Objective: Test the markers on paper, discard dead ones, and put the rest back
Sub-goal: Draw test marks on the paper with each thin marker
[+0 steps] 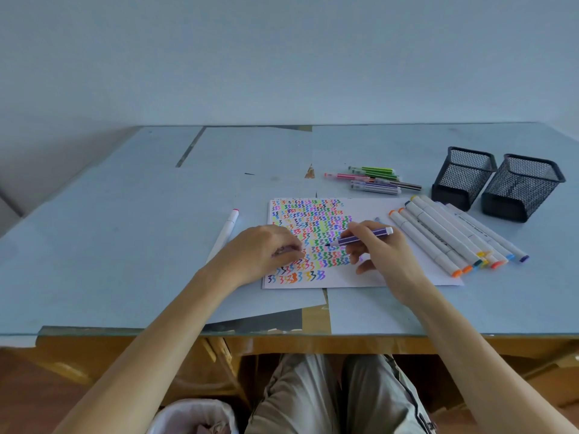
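Setting: desk workstation, home or office, cannot tell which | Surface: wooden desk under a glass top [94, 332] with pale blue sheets beneath | Backdrop: plain pale wall [282, 57] | Stationery: two black mesh pen holders [498, 183], rows of markers [454, 233], scribble-covered paper [376, 277] | Below desk: lined waste bin [191, 416]

Part of the paper [360, 277] is hidden under the left hand [263, 252] and the right hand [379, 252]. The bin [191, 416] is cut off by the bottom edge. The small print on the white markers [451, 236] cannot be read.
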